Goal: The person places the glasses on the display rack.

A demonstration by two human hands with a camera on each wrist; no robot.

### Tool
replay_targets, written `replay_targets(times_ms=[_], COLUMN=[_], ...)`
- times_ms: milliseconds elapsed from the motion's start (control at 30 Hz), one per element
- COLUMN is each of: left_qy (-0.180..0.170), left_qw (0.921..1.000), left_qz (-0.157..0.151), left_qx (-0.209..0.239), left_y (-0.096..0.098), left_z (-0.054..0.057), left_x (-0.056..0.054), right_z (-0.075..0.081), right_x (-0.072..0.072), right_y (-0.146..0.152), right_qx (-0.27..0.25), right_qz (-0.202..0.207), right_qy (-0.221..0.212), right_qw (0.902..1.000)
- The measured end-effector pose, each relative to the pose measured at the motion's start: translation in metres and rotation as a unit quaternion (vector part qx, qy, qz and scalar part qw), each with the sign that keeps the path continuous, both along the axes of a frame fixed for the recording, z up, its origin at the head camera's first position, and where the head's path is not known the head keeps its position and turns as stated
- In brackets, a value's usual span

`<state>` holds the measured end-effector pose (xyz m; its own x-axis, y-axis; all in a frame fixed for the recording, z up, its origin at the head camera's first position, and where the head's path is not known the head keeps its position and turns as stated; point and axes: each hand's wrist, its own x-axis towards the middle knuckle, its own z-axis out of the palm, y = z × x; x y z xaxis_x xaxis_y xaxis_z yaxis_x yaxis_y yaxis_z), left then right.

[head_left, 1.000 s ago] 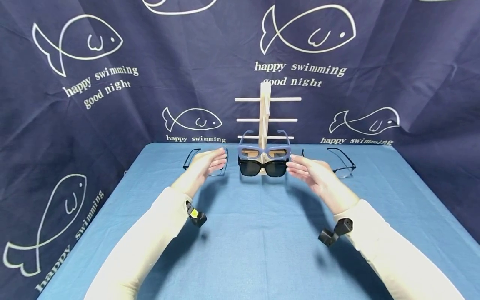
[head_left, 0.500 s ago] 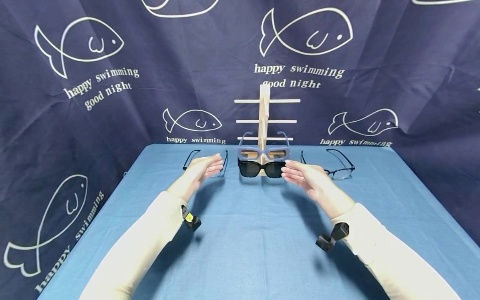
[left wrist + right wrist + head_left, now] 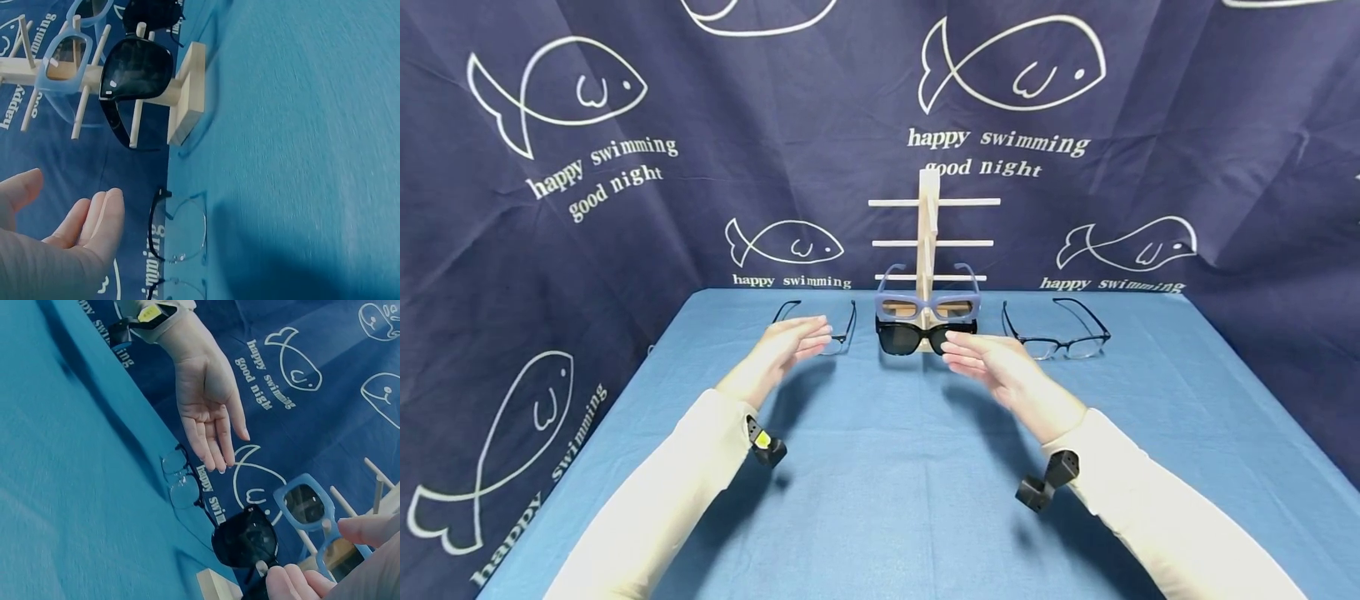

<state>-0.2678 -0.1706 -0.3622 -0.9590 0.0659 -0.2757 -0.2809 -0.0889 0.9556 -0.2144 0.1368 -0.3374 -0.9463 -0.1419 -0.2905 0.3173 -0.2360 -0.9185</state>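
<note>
My left hand [image 3: 778, 354], fingers straight and palm turned inward, hovers over the blue cloth and overlaps a pair of thin-framed clear eyeglasses [image 3: 187, 231]. Nothing is in it. The right hand [image 3: 1003, 375] is likewise extended and holds nothing; in the head view its fingertips cover one lens of the black sunglasses [image 3: 898, 337]. Those sunglasses hang lowest on a wooden display stand [image 3: 928, 200]. Just above them sit blue-purple sunglasses [image 3: 898, 309] with brownish lenses. Another pair of dark-framed clear eyeglasses [image 3: 1084, 347] lies with its temples unfolded, right of the stand.
Three thin crossbars [image 3: 966, 243] of the stand stick out to both sides above the sunglasses. Blue cloth [image 3: 865, 500] covers the table. A dark blue curtain [image 3: 820, 125] with white fish drawings hangs behind and along the sides.
Both hands have drifted left and slightly back toward the body. The right fingertips now overlap more of the black sunglasses, and the right-hand eyeglasses have come fully into sight.
</note>
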Motion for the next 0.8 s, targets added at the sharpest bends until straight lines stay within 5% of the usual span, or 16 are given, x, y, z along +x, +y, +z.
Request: replay_targets(times_ms=[800], left_qy=[0.002], left_qw=[0.9998], left_qz=[-0.007], left_qx=[-0.018], left_y=[-0.021], left_z=[-0.014], left_x=[0.003], right_z=[-0.013], right_x=[0.005], right_y=[-0.05], right_qx=[0.02], right_qz=[0.024], right_qy=[0.0], right_qw=[0.9995])
